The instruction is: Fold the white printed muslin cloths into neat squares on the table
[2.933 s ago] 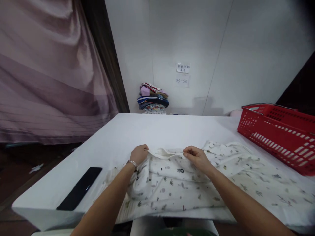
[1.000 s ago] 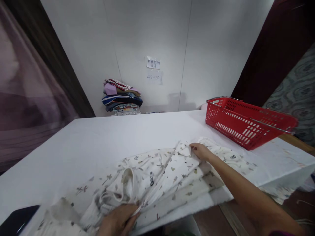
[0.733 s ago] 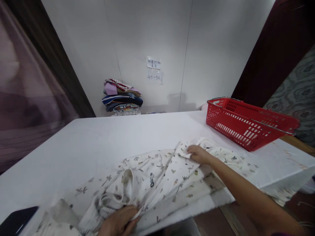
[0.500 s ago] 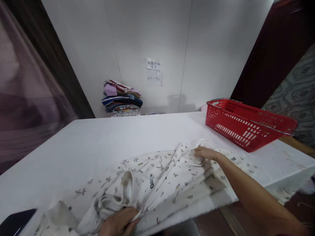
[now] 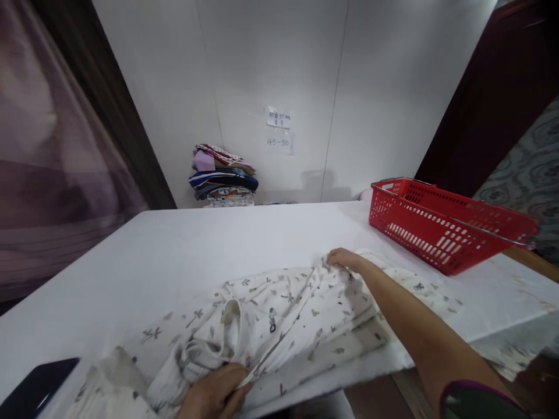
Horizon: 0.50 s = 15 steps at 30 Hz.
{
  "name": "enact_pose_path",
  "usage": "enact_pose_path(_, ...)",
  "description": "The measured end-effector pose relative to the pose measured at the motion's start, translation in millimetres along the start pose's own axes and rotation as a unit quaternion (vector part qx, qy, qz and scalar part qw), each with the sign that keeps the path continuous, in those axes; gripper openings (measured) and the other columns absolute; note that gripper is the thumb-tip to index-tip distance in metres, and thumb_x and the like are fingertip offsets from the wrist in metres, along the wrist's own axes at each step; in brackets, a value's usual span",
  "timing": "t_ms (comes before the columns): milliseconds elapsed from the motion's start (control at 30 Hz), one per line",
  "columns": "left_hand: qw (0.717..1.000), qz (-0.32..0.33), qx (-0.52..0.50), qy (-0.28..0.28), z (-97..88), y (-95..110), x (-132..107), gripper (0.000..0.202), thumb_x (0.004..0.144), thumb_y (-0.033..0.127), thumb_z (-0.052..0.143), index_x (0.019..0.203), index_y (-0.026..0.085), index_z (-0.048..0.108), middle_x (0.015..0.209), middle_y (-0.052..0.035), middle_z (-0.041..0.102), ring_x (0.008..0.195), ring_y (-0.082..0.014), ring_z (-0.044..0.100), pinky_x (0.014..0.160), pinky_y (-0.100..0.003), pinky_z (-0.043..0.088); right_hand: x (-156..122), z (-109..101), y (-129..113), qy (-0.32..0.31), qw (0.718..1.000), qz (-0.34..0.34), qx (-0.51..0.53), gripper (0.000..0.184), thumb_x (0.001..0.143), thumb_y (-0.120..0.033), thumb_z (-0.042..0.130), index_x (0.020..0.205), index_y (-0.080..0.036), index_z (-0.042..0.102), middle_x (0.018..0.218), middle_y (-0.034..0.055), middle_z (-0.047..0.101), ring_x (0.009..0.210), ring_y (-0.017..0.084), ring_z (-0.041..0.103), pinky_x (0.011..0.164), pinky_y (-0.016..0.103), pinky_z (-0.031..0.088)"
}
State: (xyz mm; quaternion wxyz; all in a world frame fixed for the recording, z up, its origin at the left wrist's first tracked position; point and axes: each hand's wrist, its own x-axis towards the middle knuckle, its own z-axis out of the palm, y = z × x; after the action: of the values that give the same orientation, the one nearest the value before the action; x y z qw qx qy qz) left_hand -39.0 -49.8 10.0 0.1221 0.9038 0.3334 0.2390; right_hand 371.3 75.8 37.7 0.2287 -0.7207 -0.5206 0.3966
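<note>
A white garment (image 5: 279, 314) with small dark prints lies rumpled along the near side of the white table (image 5: 227, 238). My left hand (image 5: 213, 396) is at the bottom edge of the view, fingers closed on a bunched fold of the garment near its ribbed opening. My right hand (image 5: 345, 259) reaches forward and pinches the garment's far edge, the fabric pulled taut between both hands.
A red plastic basket (image 5: 445, 224) stands on the table at the right. A dark phone (image 5: 37, 387) lies at the near left corner. A stack of folded clothes (image 5: 222, 174) rests against the white wall, under two paper notes (image 5: 279, 131). A curtain hangs at the left.
Since 2.9 s ago both hands moved apart along the garment, the left toward me, the right further out. In the last half second the right hand shifted slightly left and away.
</note>
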Motion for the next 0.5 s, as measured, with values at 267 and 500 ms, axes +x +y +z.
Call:
enact_pose_path(267, 0.999, -0.024, -0.003, -0.023, 1.5, 0, -2, 0.021, 0.086, 0.033, 0.044, 0.07, 0.022, 0.054, 0.066, 0.0036, 0.06, 0.061, -0.009, 0.059, 0.056, -0.013, 0.046, -6, -2, -33, -0.087, 0.976, -0.086, 0.182, 0.037, 0.066, -0.023, 0.057, 0.103, -0.02, 0.057, 0.091, 0.0033, 0.065, 0.077, 0.014, 0.061, 0.069, 0.023, 0.049)
enact_pose_path(500, 1.0, -0.019, -0.003, -0.023, 0.6, 1, -2, 0.017, 0.087, 0.032, 0.044, 0.077, 0.023, 0.055, 0.072, 0.0032, 0.062, 0.067, -0.0095, 0.061, 0.059, -0.013, 0.046, 3, -5, -29, -0.119, 0.952, -0.155, 0.237, 0.064, 0.076, -0.036, 0.055, 0.135, -0.026, 0.031, 0.123, 0.0085, 0.052, 0.1, 0.02, 0.058, 0.08, 0.034, 0.048)
